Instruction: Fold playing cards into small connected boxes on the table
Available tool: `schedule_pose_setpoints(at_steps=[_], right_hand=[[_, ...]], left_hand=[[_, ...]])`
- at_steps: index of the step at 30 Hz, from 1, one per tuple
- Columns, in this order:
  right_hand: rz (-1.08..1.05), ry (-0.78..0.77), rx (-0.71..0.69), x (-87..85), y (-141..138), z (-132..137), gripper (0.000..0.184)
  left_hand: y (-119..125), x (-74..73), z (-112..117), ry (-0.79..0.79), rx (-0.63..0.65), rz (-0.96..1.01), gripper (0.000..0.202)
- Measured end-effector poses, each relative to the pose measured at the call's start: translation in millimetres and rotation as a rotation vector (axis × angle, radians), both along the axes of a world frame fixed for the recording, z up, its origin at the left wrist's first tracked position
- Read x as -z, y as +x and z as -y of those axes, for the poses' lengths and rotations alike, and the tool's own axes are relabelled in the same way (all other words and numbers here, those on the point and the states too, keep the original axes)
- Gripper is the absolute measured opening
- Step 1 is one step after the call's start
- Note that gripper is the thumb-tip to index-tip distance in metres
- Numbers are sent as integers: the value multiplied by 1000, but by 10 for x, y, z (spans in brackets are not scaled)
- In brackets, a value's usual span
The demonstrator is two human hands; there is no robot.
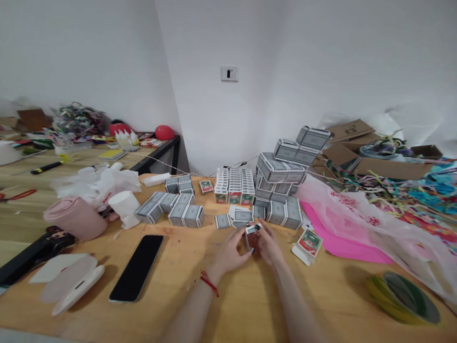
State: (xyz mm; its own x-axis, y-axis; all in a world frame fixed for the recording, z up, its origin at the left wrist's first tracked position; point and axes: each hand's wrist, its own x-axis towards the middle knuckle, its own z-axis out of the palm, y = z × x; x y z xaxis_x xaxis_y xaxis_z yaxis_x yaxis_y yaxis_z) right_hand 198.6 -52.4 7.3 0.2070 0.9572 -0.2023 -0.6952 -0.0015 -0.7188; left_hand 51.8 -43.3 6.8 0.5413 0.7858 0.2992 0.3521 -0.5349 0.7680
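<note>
My left hand (230, 252) and my right hand (267, 245) meet over the middle of the wooden table (200, 305), both closed around one small grey card box (252, 233). A red string circles my left wrist. Just beyond my fingers lie loose flat boxes (235, 216). Behind them stands a block of stacked boxes with red and green ends (234, 186). A taller heap of grey wrapped packs (285, 176) rises to its right. More grey packs (171, 207) lie to the left.
A black phone (137, 267) lies at front left beside a white dish (76, 288) and a pink roll (74, 216). A pink plastic bag (357, 219) and coloured paper strips cover the right side. A tape roll (403, 295) sits at front right.
</note>
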Motion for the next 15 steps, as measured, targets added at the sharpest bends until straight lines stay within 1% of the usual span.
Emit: schedule_pose_setpoints(at_steps=[2, 4, 7, 10, 12, 15], right_hand=[[-11, -1, -31, -39, -23, 1, 33], [23, 5, -76, -53, -48, 8, 26], [87, -9, -129, -30, -67, 21, 26], [106, -50, -172, -11, -37, 28, 28], [89, -58, -174, -28, 5, 33, 27], [64, -13, -175, -70, 66, 48, 28]], left_hand=[[19, 5, 12, 14, 14, -17, 69], [33, -3, 20, 16, 37, -19, 71], [41, -27, 26, 21, 64, 2, 71], [32, -40, 19, 37, 73, 36, 71], [16, -40, 7, 50, 57, 58, 69], [-18, -40, -20, 78, -11, 81, 64]])
